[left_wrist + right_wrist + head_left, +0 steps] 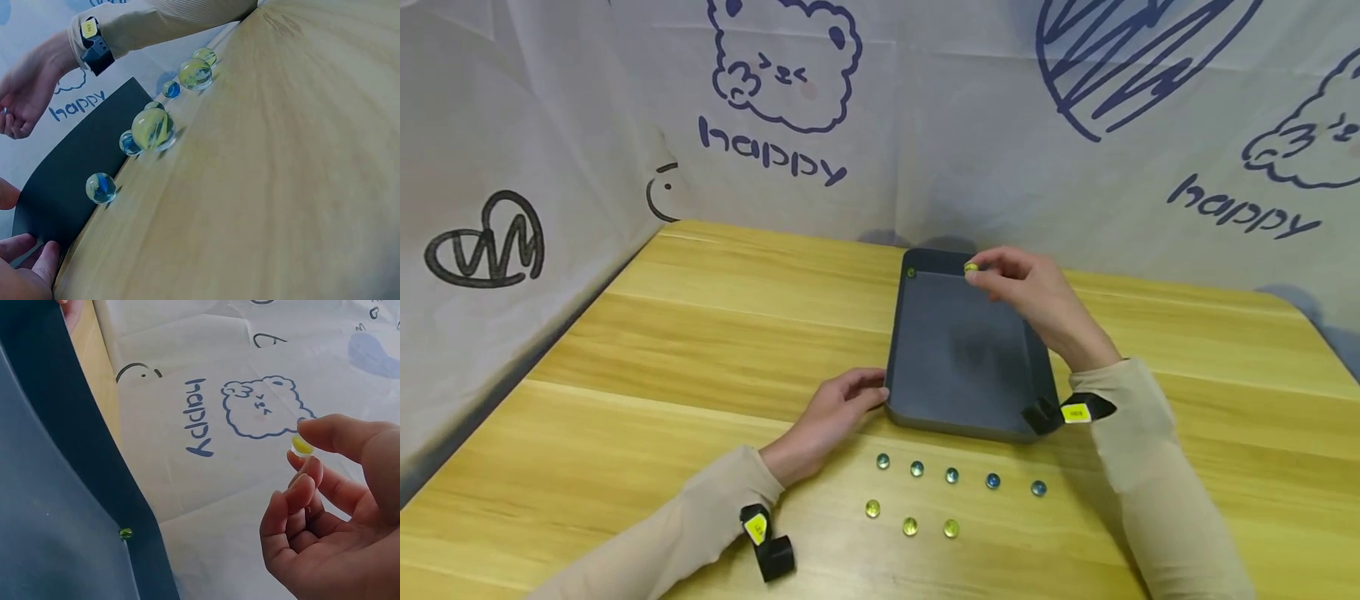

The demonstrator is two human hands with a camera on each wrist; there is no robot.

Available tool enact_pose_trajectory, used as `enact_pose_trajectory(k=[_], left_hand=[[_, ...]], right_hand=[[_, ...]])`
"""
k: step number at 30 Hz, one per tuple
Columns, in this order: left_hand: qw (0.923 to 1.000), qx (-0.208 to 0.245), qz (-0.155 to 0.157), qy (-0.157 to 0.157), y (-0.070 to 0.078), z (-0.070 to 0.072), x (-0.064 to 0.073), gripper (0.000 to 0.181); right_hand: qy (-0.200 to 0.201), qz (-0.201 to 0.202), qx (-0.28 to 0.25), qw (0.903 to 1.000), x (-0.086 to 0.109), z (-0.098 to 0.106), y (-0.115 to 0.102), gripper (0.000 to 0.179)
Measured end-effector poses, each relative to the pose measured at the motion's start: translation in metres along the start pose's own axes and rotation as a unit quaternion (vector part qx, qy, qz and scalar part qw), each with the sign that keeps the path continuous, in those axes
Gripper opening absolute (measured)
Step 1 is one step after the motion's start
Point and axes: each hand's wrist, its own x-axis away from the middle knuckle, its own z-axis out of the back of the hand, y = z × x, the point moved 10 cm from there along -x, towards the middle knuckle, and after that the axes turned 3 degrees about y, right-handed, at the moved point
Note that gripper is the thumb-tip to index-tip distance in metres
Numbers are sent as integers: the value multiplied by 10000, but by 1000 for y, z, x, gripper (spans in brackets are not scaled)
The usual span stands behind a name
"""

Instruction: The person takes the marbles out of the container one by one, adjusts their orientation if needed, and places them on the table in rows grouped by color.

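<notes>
My right hand (1037,292) pinches a yellow marble (302,445) between thumb and fingertip, raised over the far end of a dark grey tray (955,358). Inside the tray, a green marble (912,272) lies in the far left corner. My left hand (827,421) touches the outside of the tray's left wall near its front corner, its fingers against the side. In front of the tray, several blue marbles (952,475) form a row on the table. Closer to me lie three yellow marbles (910,526), seen large in the left wrist view.
The wooden table (647,358) carries the tray and loose marbles. White cloth (940,150) with drawings hangs behind and at the left. A black wrist camera (767,542) is strapped to the left sleeve, another (1052,414) to the right one.
</notes>
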Motion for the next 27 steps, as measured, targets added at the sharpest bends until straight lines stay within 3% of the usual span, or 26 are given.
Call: enact_pose_trajectory(k=[12, 27], left_hand=[[10000, 18, -46, 4, -1, 1, 0, 39], [9998, 35, -147, -150, -3, 1, 0, 41]], right_hand=[[170, 414, -115, 9989, 22, 15, -21, 25], [104, 535, 524, 9971, 51, -2, -11, 28]])
